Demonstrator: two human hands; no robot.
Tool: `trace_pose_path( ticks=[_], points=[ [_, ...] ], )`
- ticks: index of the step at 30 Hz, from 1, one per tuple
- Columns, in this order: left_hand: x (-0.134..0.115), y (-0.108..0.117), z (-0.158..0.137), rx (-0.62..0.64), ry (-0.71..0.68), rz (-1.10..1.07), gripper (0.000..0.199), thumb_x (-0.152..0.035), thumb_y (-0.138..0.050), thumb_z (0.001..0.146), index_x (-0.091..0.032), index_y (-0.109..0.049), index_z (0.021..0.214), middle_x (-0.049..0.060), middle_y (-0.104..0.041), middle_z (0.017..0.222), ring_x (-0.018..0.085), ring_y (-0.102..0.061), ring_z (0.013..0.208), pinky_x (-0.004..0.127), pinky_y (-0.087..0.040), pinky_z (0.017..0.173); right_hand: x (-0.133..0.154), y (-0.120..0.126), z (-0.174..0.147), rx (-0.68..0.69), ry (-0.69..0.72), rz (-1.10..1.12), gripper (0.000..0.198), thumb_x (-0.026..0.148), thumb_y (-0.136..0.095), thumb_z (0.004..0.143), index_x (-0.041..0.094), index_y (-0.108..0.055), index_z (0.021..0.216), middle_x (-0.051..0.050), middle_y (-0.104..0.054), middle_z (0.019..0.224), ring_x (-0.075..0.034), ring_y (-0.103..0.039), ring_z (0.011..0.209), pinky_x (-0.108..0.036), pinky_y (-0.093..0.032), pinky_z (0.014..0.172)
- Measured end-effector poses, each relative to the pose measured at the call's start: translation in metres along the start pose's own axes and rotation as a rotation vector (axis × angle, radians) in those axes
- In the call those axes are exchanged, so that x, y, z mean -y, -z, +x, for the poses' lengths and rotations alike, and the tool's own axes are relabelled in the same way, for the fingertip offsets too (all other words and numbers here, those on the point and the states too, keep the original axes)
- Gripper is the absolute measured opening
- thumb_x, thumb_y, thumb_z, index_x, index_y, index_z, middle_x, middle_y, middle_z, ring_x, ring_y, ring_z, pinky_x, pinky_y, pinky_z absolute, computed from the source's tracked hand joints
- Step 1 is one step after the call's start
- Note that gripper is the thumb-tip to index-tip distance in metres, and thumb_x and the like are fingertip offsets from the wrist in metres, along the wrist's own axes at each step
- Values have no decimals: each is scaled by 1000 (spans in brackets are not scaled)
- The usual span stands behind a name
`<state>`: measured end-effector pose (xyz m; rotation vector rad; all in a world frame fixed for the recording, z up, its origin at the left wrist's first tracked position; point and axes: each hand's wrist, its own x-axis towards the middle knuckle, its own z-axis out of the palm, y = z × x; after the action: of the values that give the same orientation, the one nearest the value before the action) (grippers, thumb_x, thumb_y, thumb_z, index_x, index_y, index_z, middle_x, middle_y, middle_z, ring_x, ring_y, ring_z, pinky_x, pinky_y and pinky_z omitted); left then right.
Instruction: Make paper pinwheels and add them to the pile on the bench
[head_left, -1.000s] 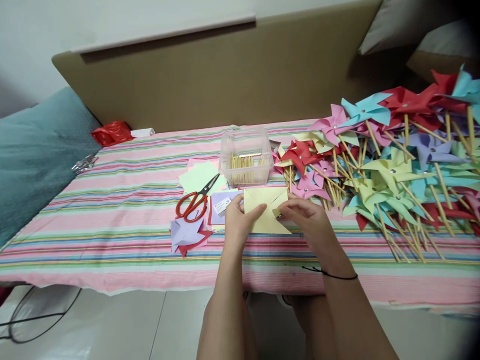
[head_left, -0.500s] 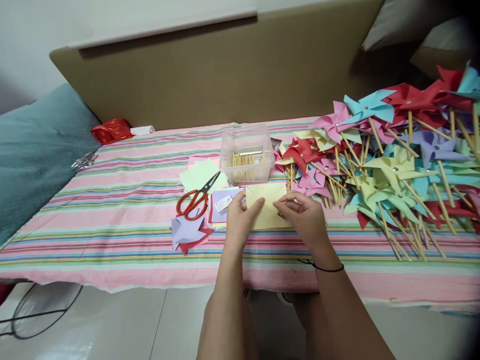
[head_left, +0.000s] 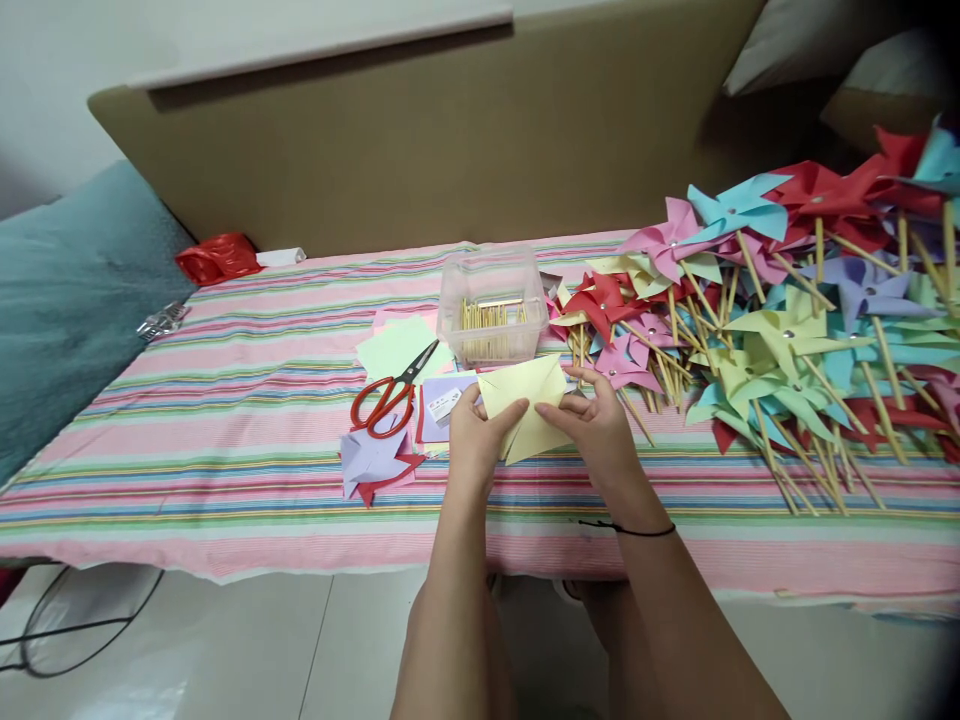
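Pale yellow cut sheet is between both hands, over the middle of the striped cloth, on the front-edge side of the clear box. Slits run in from its corners; sheet tilted, upper right corner highest.

Handling, my judgement: pinch lightly, thumbs on uncut paper near the centre, fingers backing it from behind. Bend gently, no hard crease. Don't pull the thumbs apart; slits would likely tear further inward. Level the tilt so the flaps stay in line.

Pose: left hand closed on the sheet's left side, thumb across the front, fingers curled at the edge and behind. Right hand pinching the right part, thumb tip near the left thumb but apart from it, other fingers fanned toward the upper right. Can't tell if anything small sits behind the paper. Left forearm comes almost straight in over the front edge; right one slants in from the right, black cord at the wrist.

Scissors left of the hands; pinwheel pile toward the right end.
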<state>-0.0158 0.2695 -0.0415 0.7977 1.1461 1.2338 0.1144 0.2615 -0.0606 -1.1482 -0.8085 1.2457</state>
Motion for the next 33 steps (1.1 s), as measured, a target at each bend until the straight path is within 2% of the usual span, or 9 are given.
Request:
trace_pose_path(
  ticks=[4,10,19,26,29,33],
  points=[
    [-2,1,-1,16,54,15,35,-29,-76,66,-17,-58,93,-1,-69,62,15,-63,50,27,-50,54,2,0,0,-35,33,-19,70,31,-83,57,23,-44,114,4,-69,65,-18,-67,61,-30,-54,58],
    [-1,0,-1,30,10,12,45,-24,-81,58,-16,-58,96,4,-74,76,17,-67,62,28,-52,60,-1,3,1,1,47,-42,67,31,-82,59,24,-44,114,3,-70,67,-19,-68,63,-30,-54,57],
    [-1,-2,-1,-39,-13,23,45,-24,-81,58,-15,-59,96,5,-74,72,18,-67,58,29,-53,57,2,0,0,-14,5,-2,68,32,-83,57,24,-45,113,0,-73,73,-21,-71,69,-31,-56,59],
    [-1,0,0,7,-12,-4,43,-26,-80,59,-16,-57,95,0,-70,63,14,-63,52,26,-50,55,0,3,3,-26,16,-19,71,32,-83,57,24,-43,115,-1,-74,73,-22,-71,67,-33,-55,60],
    [-4,7,3,-42,-24,29,35,-33,-76,65,-17,-58,92,-2,-67,61,11,-58,50,21,-44,50,1,13,6,44,-36,-64,73,30,-83,56,25,-42,116,0,-73,71,-22,-70,66,-32,-53,60],
    [-9,16,5,-46,-17,112,28,-39,-73,69,-17,-65,86,3,-72,78,12,-63,62,20,-45,53,4,26,6,223,-155,-180,69,27,-81,58,25,-41,115,3,-70,65,-21,-69,63,-29,-49,56]
  ],
)
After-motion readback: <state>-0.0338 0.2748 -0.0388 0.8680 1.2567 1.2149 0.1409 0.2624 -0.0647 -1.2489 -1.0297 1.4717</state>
